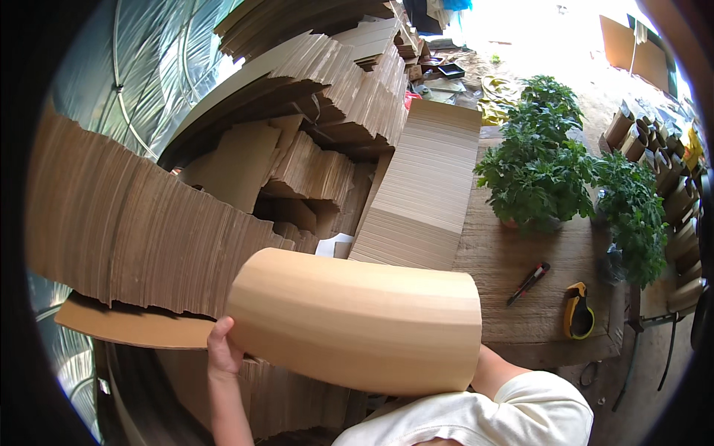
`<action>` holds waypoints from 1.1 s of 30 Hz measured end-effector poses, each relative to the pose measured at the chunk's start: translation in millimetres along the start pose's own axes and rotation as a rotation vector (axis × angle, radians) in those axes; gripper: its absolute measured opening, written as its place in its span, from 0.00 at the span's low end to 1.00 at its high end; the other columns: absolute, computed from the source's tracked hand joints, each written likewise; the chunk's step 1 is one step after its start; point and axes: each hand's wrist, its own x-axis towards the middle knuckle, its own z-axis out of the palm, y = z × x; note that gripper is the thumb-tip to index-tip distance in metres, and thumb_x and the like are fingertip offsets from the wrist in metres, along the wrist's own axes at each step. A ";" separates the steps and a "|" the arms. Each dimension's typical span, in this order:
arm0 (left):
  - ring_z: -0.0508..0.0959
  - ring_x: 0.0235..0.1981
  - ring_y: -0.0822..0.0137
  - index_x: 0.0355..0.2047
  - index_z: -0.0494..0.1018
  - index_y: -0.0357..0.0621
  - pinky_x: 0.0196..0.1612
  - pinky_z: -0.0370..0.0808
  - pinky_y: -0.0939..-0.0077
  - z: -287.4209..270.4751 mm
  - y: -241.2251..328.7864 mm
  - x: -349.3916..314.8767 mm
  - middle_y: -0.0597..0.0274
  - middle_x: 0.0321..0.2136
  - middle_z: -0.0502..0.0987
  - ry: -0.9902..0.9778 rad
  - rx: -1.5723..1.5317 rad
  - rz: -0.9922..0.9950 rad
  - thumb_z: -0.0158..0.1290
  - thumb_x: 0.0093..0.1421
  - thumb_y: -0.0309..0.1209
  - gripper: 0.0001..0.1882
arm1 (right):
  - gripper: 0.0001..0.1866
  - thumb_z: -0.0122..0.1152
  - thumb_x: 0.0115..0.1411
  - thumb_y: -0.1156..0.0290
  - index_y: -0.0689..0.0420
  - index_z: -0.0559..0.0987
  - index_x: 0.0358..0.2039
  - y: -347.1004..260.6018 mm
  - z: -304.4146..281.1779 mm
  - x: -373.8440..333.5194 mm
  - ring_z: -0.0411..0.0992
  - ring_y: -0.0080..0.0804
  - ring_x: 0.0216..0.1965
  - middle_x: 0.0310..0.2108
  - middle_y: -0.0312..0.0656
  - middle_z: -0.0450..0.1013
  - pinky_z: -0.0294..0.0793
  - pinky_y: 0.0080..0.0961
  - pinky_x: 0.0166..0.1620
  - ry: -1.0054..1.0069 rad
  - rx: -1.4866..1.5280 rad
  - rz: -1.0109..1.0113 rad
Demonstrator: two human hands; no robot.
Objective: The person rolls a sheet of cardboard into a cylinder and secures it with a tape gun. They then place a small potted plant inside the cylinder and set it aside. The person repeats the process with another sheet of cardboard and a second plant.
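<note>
A curved sheet of brown cardboard [357, 320], bent into a half-round along its creases, is held up in front of my body. My left hand [224, 349] grips its left end, with the thumb showing at the edge and the other fingers out of sight. My right forearm passes behind the right end of the sheet, which hides that hand. Beyond it, a long creased cardboard sheet [420, 178] lies sloping on the wooden table [491, 256].
Tall stacks of flat cardboard [149, 215] fill the left side. On the table are leafy potted plants [535, 160], a red-and-black utility knife [529, 283] and a yellow tape dispenser [578, 312]. Several cardboard tubes [680, 201] stand at the far right.
</note>
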 end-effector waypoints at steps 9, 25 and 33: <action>0.72 0.45 0.69 0.46 0.67 0.36 0.48 0.67 0.76 13.5 59.9 6.2 0.62 0.41 0.74 -0.176 0.313 0.167 0.54 0.40 0.25 0.28 | 0.18 0.60 0.48 0.65 0.65 0.74 0.36 3.5 17.8 51.7 0.72 0.44 0.34 0.34 0.50 0.71 0.72 0.44 0.40 -0.089 0.119 0.052; 0.73 0.40 0.61 0.43 0.69 0.36 0.44 0.70 0.67 -109.1 -174.8 -44.9 0.58 0.38 0.73 0.434 -0.347 0.012 0.32 0.60 0.41 0.23 | 0.19 0.57 0.48 0.76 0.62 0.71 0.43 -115.7 103.9 -189.4 0.74 0.40 0.38 0.36 0.50 0.75 0.71 0.30 0.41 0.103 -0.763 -1.279; 0.74 0.43 0.61 0.45 0.69 0.41 0.44 0.71 0.67 -75.7 -293.1 -28.4 0.58 0.42 0.73 0.350 -0.438 -0.112 0.27 0.63 0.53 0.31 | 0.24 0.59 0.49 0.73 0.56 0.69 0.49 -151.8 182.9 -271.3 0.72 0.50 0.38 0.34 0.54 0.74 0.71 0.38 0.42 0.223 -1.257 -1.384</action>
